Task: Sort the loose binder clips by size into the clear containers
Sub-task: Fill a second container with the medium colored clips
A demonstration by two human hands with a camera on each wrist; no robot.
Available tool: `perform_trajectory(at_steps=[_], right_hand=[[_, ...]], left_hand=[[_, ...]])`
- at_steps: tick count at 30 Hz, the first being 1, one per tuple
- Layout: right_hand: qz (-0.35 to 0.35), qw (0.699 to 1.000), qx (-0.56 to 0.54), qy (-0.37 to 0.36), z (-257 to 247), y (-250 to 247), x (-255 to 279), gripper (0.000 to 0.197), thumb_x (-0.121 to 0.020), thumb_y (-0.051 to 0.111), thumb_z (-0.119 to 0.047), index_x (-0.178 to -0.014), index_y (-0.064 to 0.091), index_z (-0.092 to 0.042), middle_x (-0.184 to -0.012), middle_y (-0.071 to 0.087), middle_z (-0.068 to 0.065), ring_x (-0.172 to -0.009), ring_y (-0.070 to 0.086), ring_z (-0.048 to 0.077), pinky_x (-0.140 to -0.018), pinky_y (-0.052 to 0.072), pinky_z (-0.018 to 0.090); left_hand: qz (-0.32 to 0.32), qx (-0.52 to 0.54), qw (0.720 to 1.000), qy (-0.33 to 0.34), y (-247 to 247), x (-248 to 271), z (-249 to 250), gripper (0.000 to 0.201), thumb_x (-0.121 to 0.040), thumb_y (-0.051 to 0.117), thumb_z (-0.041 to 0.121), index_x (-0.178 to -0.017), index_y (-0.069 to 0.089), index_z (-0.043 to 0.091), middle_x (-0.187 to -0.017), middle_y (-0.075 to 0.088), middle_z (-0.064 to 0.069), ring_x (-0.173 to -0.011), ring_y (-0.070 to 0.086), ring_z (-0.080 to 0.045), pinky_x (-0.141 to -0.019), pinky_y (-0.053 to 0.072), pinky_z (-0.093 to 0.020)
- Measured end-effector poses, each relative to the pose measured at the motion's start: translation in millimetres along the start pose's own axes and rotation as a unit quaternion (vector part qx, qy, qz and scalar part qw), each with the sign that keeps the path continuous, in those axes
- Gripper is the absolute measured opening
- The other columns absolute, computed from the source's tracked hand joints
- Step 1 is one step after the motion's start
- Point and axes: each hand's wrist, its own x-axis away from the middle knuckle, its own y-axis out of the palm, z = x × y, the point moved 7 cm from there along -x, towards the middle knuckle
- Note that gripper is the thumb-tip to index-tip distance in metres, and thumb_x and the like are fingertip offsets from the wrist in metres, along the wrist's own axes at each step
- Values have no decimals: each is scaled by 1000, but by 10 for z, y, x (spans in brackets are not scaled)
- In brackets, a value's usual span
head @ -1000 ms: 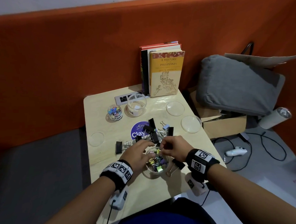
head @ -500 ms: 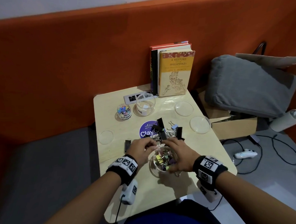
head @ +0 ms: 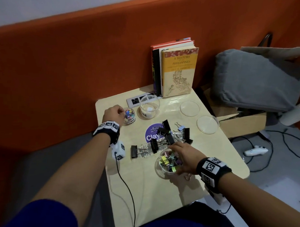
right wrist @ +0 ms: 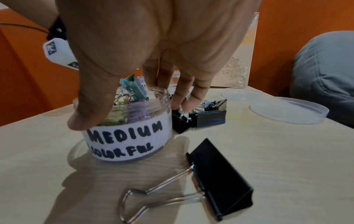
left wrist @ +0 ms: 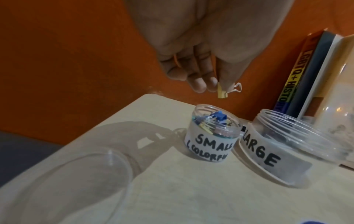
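My left hand (head: 120,112) (left wrist: 216,86) hovers above the small jar (head: 129,116) (left wrist: 212,133) labelled SMALL COLORFUL and pinches a tiny yellow binder clip (left wrist: 280,92) just over its mouth. My right hand (head: 177,157) (right wrist: 134,112) grips the jar labelled MEDIUM COLORFUL (head: 166,165) (right wrist: 130,136) from above, thumb in front, fingers behind. That jar holds several pastel clips. The LARGE jar (head: 150,108) (left wrist: 287,145) stands to the right of the small one. A pile of black clips (head: 170,135) (right wrist: 199,116) lies mid-table.
One black clip (head: 135,151) lies left of the pile, another large one (right wrist: 220,178) by my right wrist. Clear lids (head: 190,108) (head: 207,124) (left wrist: 76,181) lie on the table (head: 223,155). Books (head: 178,70) and a power strip (head: 137,101) stand at the back; a grey cushion (head: 255,79) is beside the table.
My left hand left the pile and travelled to the far left, carrying a small yellow clip over the small jar. My right hand stays gripping the medium jar.
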Motion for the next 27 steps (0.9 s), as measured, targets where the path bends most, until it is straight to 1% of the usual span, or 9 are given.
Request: perform_trajectory(at_steps=[4, 7, 10, 15, 17, 20, 23, 25, 27], right_hand=[[-3, 1000, 19, 6, 8, 27, 0, 107, -62, 88, -41, -150, 30, -26, -143, 38, -7, -124, 42, 18, -102, 44, 33], [-2, 1000, 24, 4, 10, 39, 1, 107, -63, 87, -43, -151, 28, -26, -144, 37, -7, -123, 42, 19, -102, 44, 33], [-2, 1000, 19, 4, 12, 42, 11, 108, -63, 87, -44, -151, 28, -26, -144, 36, -7, -123, 41, 19, -102, 43, 33], [4, 1000, 5, -3, 11, 29, 8, 107, -61, 88, -44, -150, 32, -25, -143, 38, -6, -123, 41, 19, -102, 43, 33], [10, 1000, -11, -9, 12, 30, 23, 107, -59, 89, -43, -149, 34, -24, -144, 37, -5, -124, 42, 21, -103, 43, 34], [29, 999, -46, -2, 58, 55, 55, 110, -54, 92, -42, -147, 37, -26, -146, 26, -1, -124, 44, 22, -102, 47, 36], [40, 998, -50, -2, 92, 112, 70, 115, -54, 92, -41, -150, 31, -28, -139, 27, 6, -120, 42, 25, -103, 45, 36], [35, 997, -65, 0, 111, 147, 82, 120, -56, 92, -40, -154, 24, -25, -138, 28, 7, -122, 39, 24, -106, 41, 33], [18, 993, -116, 19, 198, 162, 109, 124, -57, 92, -34, -155, 18, -20, -141, 25, 4, -127, 37, 20, -107, 38, 24]], left_hand=[[-9, -29, 999, -27, 61, -207, 25, 6, -90, 63, 16, -92, 68, 19, -99, 70, -11, -86, 63, -29, -69, 47, -29], [-25, -63, 996, -57, 103, -229, -31, 13, -90, 62, 22, -102, 68, 22, -102, 69, -15, -89, 65, -35, -75, 56, -38], [-18, -73, 996, -53, 76, -185, -97, 16, -91, 57, 18, -101, 69, 19, -103, 69, -15, -92, 64, -37, -79, 57, -42], [-39, -50, 998, 16, 99, 88, -19, 14, -94, 55, 15, -95, 69, 16, -101, 70, -10, -92, 63, -31, -76, 53, -37], [-77, -46, 993, 72, 218, 334, 137, 11, -94, 58, 20, -96, 68, 20, -99, 70, -3, -90, 63, -24, -79, 52, -34], [-169, -41, 971, 162, 499, 867, 422, 10, -94, 61, 34, -100, 65, 27, -99, 63, 9, -86, 58, -10, -83, 52, -34], [-268, -27, 941, 204, 807, 1387, 618, 43, -86, 67, 53, -122, 60, 30, -121, 57, 9, -107, 54, -9, -95, 46, -33], [-324, -48, 918, 224, 1007, 1634, 676, 73, -78, 69, 63, -141, 45, 34, -143, 47, 8, -127, 46, -13, -106, 41, -38], [-340, -101, 901, 251, 1149, 1770, 692, 91, -76, 70, 64, -151, 30, 34, -156, 32, 8, -139, 36, -16, -113, 33, -38]])
